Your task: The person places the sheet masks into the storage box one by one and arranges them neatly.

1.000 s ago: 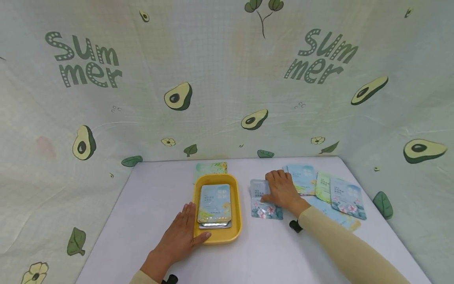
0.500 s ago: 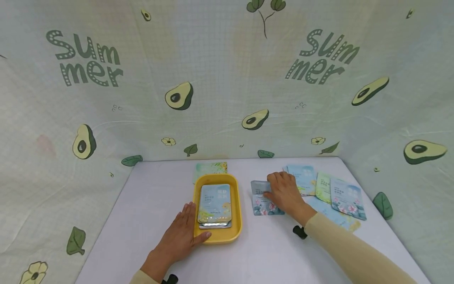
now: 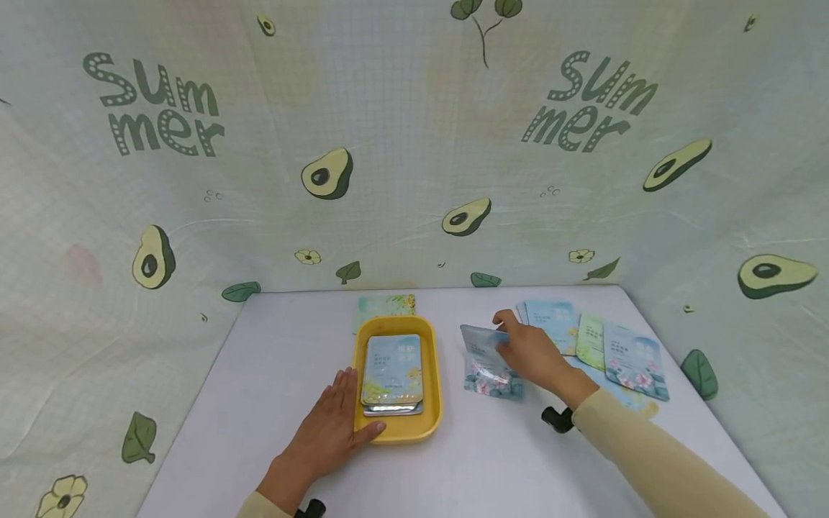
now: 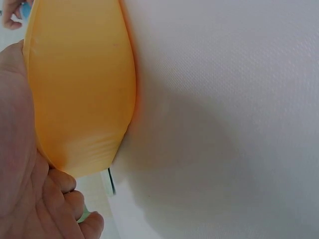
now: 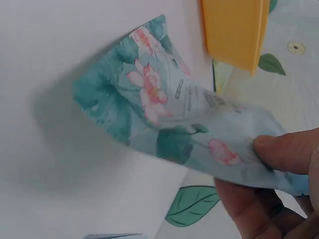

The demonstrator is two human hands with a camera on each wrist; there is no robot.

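Observation:
My right hand [image 3: 534, 354] pinches the upper right edge of a grey-blue face mask packet [image 3: 487, 363] printed with pink flowers. In the right wrist view the packet [image 5: 149, 94] bends, with thumb on one face and fingers behind; its upper part is raised, while its lower end is at or near the table. A yellow tray [image 3: 404, 430] stands to its left. Inside lie stacked packets, a light blue packet [image 3: 391, 370] on top and a silvery edge below. My left hand [image 3: 327, 424] rests along the tray's left rim, fingers straight, thumb over the near left corner.
At the right, several packets overlap: a blue one [image 3: 550, 325], a green one [image 3: 589, 342], a flowered one [image 3: 636, 363], and another blue one [image 3: 615, 392] beneath. A green packet [image 3: 385, 306] lies behind the tray. A printed cloth [image 3: 401, 108] hangs behind the white table [image 3: 246, 374].
My right hand has moved a little right and toward me, and the flowered packet's upper edge has lifted from the table. My left hand and the tray stay put.

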